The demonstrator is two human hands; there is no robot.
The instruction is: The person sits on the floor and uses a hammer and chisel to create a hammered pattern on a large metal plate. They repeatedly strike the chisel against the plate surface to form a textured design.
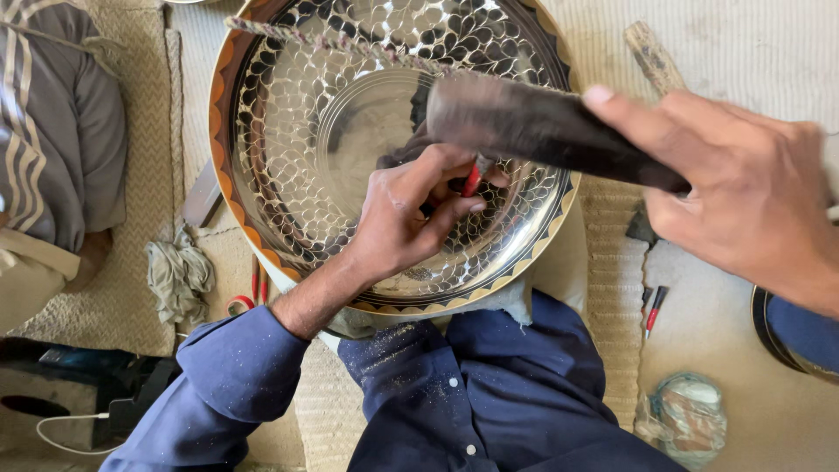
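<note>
On engraved brass tray [288, 131], left hand [411, 214] pinching red chisel [473, 178], right hand [743, 192] gripping hammer [542, 127]

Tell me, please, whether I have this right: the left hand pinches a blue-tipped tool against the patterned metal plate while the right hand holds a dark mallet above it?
Not quite: the head view shows the tool pinched by the left hand is red-tipped, not blue-tipped. The rest holds: it is held against the patterned metal plate, and the right hand holds a dark mallet above it.

Your left hand [411, 210] is curled, fingers pinched tight and wrist bent inward, while your right hand [752, 188] is raised, fist closed, thumb stretched forward.
</note>
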